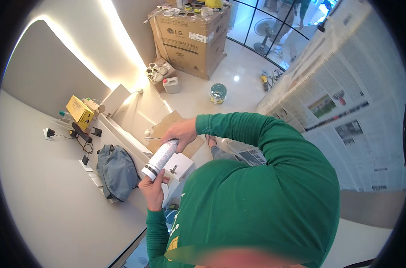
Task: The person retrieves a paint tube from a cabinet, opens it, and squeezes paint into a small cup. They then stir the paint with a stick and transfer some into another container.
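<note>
My left hand (153,191) is closed round the lower end of a white cartridge (159,159) with a dark band. My right hand (181,132) grips its upper end, and a thin metal tool (152,138) sticks out leftward from those fingers; what kind it is, I cannot tell. Beneath the cartridge is a white panel (180,164) with a metal hinge. Just left of my hands a grey-blue bag (115,172) rests against the wall, and brown cardboard (193,148) lies on the floor behind them.
A large carton (189,42) topped with cans stands behind a jerrycan (171,86) and bucket (218,94). Newspaper-covered panels (337,107) line the right. A yellow box (79,112), cords and chargers sit left. Another person (284,22) shows at the gridded glass, near a fan.
</note>
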A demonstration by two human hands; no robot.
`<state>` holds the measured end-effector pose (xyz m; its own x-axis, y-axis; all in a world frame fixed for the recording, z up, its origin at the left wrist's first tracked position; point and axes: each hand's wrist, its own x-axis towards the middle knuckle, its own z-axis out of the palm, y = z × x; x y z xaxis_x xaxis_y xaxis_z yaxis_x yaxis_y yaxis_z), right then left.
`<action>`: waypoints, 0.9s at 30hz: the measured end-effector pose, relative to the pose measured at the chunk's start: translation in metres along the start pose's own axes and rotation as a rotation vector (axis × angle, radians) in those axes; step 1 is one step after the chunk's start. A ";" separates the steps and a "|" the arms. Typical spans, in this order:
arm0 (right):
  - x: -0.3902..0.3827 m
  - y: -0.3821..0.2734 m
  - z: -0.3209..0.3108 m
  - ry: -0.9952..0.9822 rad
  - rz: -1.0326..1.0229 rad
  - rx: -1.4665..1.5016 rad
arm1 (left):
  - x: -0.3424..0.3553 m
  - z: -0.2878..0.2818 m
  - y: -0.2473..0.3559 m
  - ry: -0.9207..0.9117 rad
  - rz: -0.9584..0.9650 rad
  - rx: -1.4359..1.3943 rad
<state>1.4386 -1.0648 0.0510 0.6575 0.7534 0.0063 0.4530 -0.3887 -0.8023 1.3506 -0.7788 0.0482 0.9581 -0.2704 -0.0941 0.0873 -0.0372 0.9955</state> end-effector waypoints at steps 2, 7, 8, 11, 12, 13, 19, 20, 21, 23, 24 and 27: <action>0.017 0.020 -0.022 0.000 -0.080 0.045 | 0.020 0.007 0.001 0.163 0.038 -0.020; 0.035 0.075 -0.080 -0.100 -0.126 -0.155 | 0.076 0.041 0.018 0.013 -0.139 0.408; 0.033 0.087 -0.090 -0.130 -0.124 -0.196 | 0.088 0.050 0.021 -0.024 -0.243 0.526; 0.027 0.129 -0.121 -0.169 -0.157 -0.246 | 0.124 0.083 0.019 -0.113 -0.406 0.451; 0.022 0.144 -0.131 -0.191 -0.128 -0.269 | 0.139 0.092 0.018 -0.136 -0.446 0.358; 0.015 0.157 -0.141 -0.192 -0.119 -0.186 | 0.155 0.098 0.018 -0.168 -0.426 0.361; -0.053 0.204 -0.174 -0.092 0.068 0.227 | 0.238 0.135 0.024 -0.288 -0.353 0.313; -0.064 0.208 -0.181 -0.048 0.096 0.225 | 0.250 0.145 0.026 -0.273 -0.314 0.213; -0.073 0.212 -0.188 -0.010 0.130 0.223 | 0.264 0.156 0.027 -0.248 -0.320 0.154; -0.090 0.218 -0.203 0.079 0.178 0.244 | 0.291 0.177 0.031 -0.210 -0.318 0.029; -0.099 0.221 -0.210 0.124 0.191 0.267 | 0.305 0.188 0.032 -0.234 -0.291 0.046; -0.125 0.225 -0.233 0.236 0.223 0.221 | 0.343 0.219 0.034 -0.311 -0.219 0.077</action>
<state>1.5982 -1.3702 0.0087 0.8571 0.5108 -0.0668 0.1596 -0.3867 -0.9083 1.6231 -1.0835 0.0475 0.7900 -0.5260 -0.3150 0.2484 -0.1951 0.9488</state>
